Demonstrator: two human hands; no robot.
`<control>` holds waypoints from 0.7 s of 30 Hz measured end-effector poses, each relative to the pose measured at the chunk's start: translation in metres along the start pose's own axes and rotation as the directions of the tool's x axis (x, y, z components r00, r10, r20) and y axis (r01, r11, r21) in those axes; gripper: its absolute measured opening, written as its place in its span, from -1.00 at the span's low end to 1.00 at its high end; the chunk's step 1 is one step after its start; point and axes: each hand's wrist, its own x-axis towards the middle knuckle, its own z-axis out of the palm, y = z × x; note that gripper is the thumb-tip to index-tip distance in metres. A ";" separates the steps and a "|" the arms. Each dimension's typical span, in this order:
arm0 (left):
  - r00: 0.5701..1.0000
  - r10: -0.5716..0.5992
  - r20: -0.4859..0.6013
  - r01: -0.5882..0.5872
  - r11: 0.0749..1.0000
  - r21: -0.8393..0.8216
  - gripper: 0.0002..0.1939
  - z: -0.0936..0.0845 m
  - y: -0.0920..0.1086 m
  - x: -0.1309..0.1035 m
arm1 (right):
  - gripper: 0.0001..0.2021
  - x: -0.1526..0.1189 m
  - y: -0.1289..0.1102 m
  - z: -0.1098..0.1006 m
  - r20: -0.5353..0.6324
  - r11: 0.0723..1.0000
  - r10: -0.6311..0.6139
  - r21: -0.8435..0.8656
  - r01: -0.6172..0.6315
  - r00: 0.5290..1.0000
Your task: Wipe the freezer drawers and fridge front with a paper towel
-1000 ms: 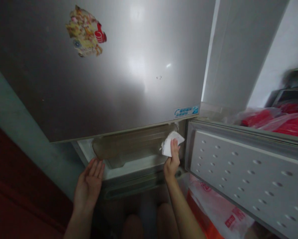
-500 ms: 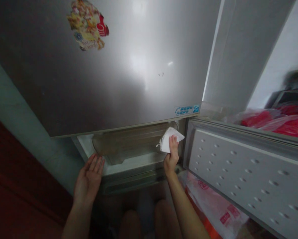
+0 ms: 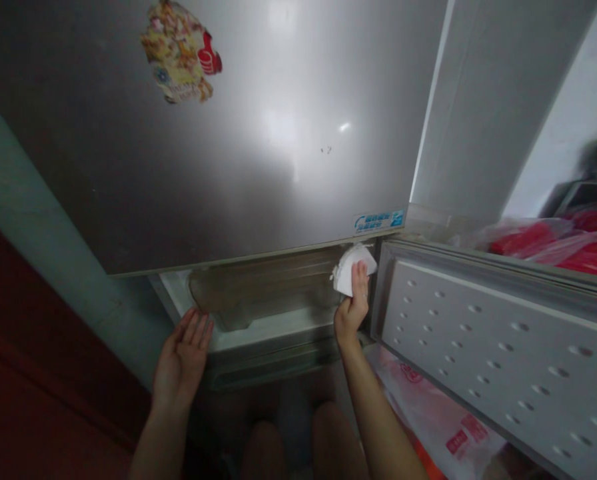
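Note:
My right hand [image 3: 353,303] grips a folded white cloth or tissue [image 3: 352,268], its exact kind unclear, at the right end of the open lower compartment of a fridge. Frayed bits hang at its left edge. Inside the compartment sits a brownish see-through drawer [image 3: 263,290]. My left hand [image 3: 182,357] is palm up and empty, fingers extended, by the compartment's front left corner. The lower door [image 3: 478,347], white and dimpled inside, stands swung out to the right. Above, the silver upper door [image 3: 228,173] is closed.
A food-picture sticker [image 3: 181,57] and a blue-lettered label [image 3: 378,221] are on the upper door. Red items in clear plastic bags [image 3: 563,240] lie behind the open door. A white plastic bag [image 3: 438,407] is beneath it. A dark red surface [image 3: 38,373] stands at left.
My right hand has moved the white wipe slightly up and to the right, towards the compartment's upper right corner. The left hand stays almost where it was. The view has shifted a little.

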 end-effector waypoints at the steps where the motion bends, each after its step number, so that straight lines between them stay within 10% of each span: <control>1: 1.000 0.000 0.001 0.000 1.000 -0.004 -0.76 0.000 0.000 0.000 | -0.34 0.007 -0.002 0.001 -0.009 1.000 0.000 0.009 0.000 1.000; 11: 1.000 -0.006 -0.001 0.006 0.999 -0.043 -0.76 0.000 0.000 0.000 | -0.34 0.002 -0.063 0.031 0.350 0.972 -0.217 -0.007 0.235 0.911; 18: 1.000 -0.030 0.007 0.030 0.995 -0.094 -0.76 0.005 0.000 -0.002 | -0.60 -0.016 -0.142 0.092 0.635 0.788 -0.553 0.185 0.588 0.540; 21: 0.999 -0.048 0.015 0.050 0.984 -0.170 -0.72 0.003 0.000 0.001 | -0.62 -0.021 -0.156 0.108 0.605 0.691 -0.656 0.240 0.682 0.452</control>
